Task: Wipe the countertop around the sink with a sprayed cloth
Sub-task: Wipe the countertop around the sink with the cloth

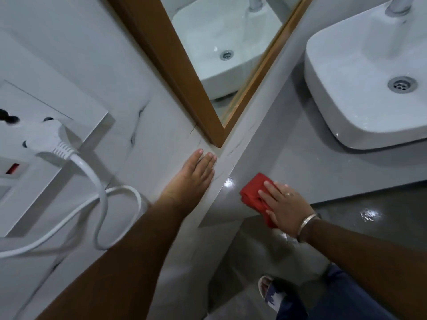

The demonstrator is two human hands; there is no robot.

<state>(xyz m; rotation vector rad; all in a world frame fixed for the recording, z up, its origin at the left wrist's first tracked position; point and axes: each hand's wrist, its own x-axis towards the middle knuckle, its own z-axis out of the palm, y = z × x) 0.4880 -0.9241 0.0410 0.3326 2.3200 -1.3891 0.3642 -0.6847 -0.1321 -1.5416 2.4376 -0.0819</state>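
Note:
A folded red cloth (253, 191) lies on the grey countertop (295, 167) near its left end and front edge. My right hand (285, 207) presses flat on the cloth, fingers spread over it. A white basin sink (360, 88) stands on the counter to the right, well apart from the cloth. My left hand (193, 179) rests flat against the white tiled wall (143, 139) beside the counter's end, fingers together, holding nothing.
A wood-framed mirror (184, 72) hangs above the counter and reflects the basin. A socket panel (27, 125) with a white plug and looping cable (101, 197) is on the wall at left. Below are the grey floor and my sandalled foot (270, 289).

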